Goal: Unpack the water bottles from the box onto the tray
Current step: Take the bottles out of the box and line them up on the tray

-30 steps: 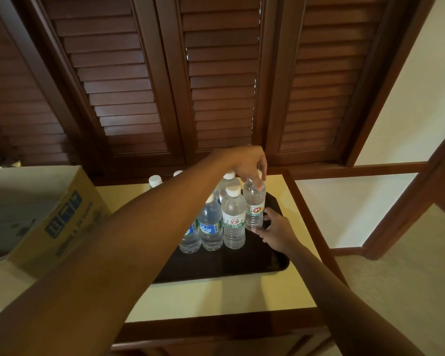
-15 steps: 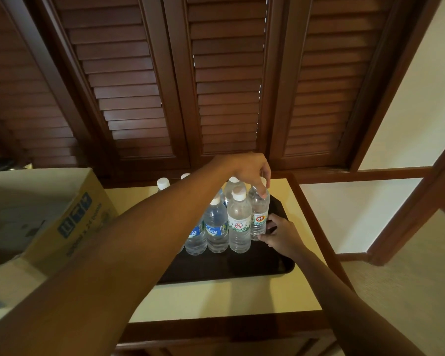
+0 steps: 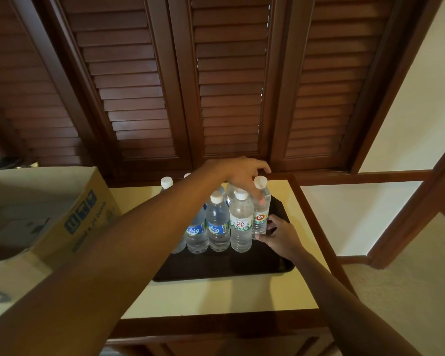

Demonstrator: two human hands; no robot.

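Note:
A dark tray (image 3: 229, 265) lies on the cream tabletop and carries several clear water bottles with white caps. The rightmost bottle (image 3: 262, 214) has an orange-and-green label. My left hand (image 3: 239, 170) hovers over its neck with fingers spread, and only the thumb touches the bottle's shoulder. The bottle's cap is uncovered. My right hand (image 3: 280, 237) grips this bottle at its base on the tray. Beside it stand a green-label bottle (image 3: 240, 227) and two blue-label bottles (image 3: 218, 227). The open cardboard box (image 3: 62, 214) sits at the left; its inside is hidden.
Dark wooden louvred shutters (image 3: 229, 86) rise right behind the table. The tabletop (image 3: 216, 296) has a raised wooden rim, with the right edge close to the tray. More bottle caps (image 3: 166, 181) show behind my left forearm. Floor lies to the right.
My left hand has come off the cap of the orange-label bottle and spread its fingers. The bottle now stands on the tray, with my right hand still at its base.

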